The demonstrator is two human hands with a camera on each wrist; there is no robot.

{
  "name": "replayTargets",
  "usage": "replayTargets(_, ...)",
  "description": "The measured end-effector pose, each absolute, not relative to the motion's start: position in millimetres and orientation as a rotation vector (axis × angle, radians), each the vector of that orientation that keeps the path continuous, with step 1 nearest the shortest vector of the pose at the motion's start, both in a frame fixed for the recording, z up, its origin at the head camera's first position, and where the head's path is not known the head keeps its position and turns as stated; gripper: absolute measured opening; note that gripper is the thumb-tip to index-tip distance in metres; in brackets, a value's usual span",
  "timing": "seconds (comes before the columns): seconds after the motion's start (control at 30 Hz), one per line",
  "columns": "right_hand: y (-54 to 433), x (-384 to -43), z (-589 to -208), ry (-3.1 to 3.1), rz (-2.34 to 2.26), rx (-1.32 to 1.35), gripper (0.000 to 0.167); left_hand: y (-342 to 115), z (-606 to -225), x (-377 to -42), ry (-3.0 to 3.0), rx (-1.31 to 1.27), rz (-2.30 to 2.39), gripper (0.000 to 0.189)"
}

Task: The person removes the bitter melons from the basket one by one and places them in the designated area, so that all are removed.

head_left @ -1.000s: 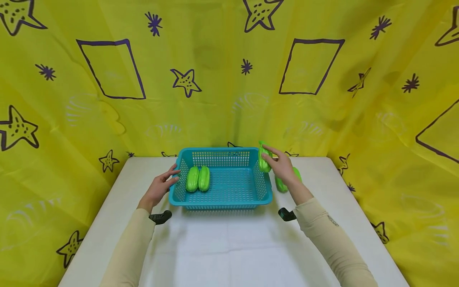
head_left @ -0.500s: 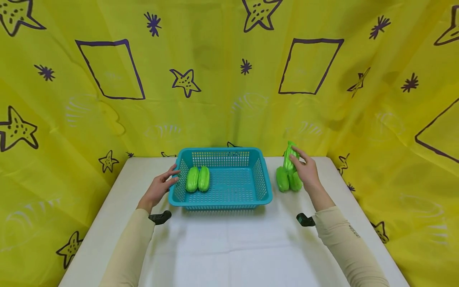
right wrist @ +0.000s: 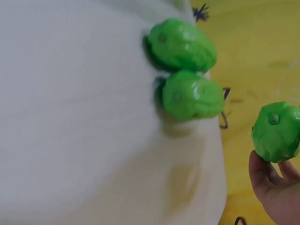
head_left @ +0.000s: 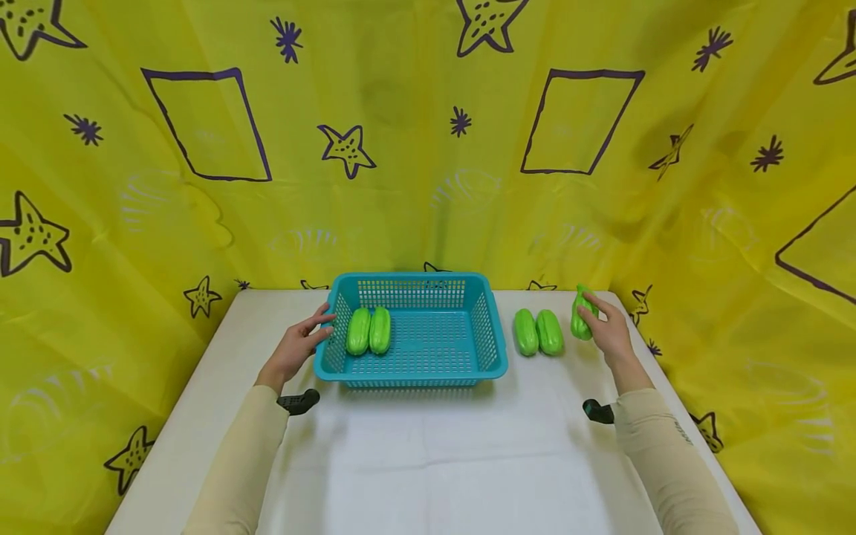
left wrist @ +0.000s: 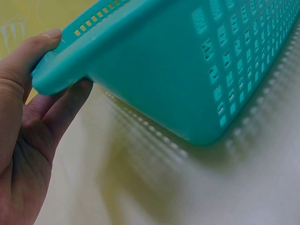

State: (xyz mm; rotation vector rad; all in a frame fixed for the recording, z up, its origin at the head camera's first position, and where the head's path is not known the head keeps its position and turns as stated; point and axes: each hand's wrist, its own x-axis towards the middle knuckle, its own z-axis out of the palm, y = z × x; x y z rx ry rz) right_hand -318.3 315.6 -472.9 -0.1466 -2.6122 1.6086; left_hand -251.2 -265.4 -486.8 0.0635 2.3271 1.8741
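My left hand grips the left rim of a blue plastic basket; in the left wrist view, digits lie above and below the basket's rim. Two green ribbed gourds, a left one and a right one, lie side by side at the basket's left end. My right hand holds another green gourd between thumb and fingers, to the right of the basket. In the right wrist view this held gourd shows its stem end, apart from the table.
Two more green gourds, one nearer the basket and one beside it, lie on the white table. A yellow patterned curtain closes off the back and sides. A black device sits at each wrist.
My right hand has carried its gourd from above the basket's right side, past the two gourds on the table, to their right and lower. My left hand has stayed on the rim.
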Motion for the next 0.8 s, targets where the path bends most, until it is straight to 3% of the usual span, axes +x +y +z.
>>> replayTargets(0.4,332.3,-323.9,-503.4,-2.817,1.521,0.005,0.053,-272.1,-505.3,-259.4,2.362,0.11,1.87,0.053)
replayTargets(0.8,324.6,-329.2,-517.9,-2.931,1.49,-0.043,0.052,-272.6,-506.5,-258.4,2.36,0.13,1.877,0.051)
